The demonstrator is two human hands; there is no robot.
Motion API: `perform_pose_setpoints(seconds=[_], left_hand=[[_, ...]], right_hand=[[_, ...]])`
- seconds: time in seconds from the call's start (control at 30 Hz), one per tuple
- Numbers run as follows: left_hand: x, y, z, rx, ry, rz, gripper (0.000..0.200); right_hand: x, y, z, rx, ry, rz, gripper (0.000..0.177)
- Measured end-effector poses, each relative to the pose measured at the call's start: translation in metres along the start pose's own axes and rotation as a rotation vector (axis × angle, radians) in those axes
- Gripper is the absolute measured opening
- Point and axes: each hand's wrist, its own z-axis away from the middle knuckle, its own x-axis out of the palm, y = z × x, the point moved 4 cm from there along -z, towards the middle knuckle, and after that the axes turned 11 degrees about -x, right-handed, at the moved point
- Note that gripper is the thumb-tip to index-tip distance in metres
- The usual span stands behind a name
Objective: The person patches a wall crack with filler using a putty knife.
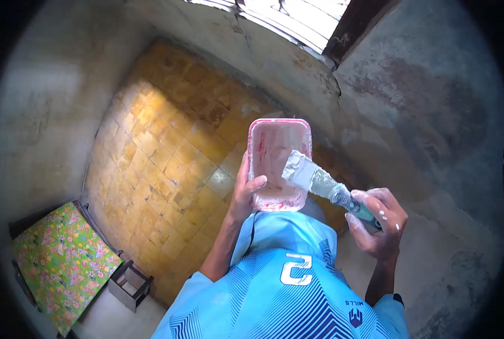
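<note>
Head view: a red-rimmed tub (272,150) is clasped by the left hand (244,189). A paste-coated scraper (322,182) is pinched by its handle (363,212) in the right hand (383,223).

A person's bare forearms extend from the near side, the left forearm (222,248) slanting right toward the far side, the right forearm (383,279) rising beside the torso. The left grip (242,192) clasps firmly, thumb (257,183) pointing right, fingers mostly hidden. The right grip (389,221), slightly nearer, curls closed, its skin flecked with white.
</note>
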Motion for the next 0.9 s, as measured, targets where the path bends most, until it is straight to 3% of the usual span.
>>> perform_pose_setpoints(seconds=[0.27, 0.9], left_hand=[[0.017, 0.042, 0.010, 0.209, -0.057, -0.262, 0.099], [0.025, 0.074, 0.022, 0.240, -0.085, -0.390, 0.102]], right_hand=[[-0.003, -0.050, -0.021, -0.055, -0.029, 0.158, 0.039], [0.005, -0.075, -0.028, -0.115, -0.001, 0.214, 0.039]])
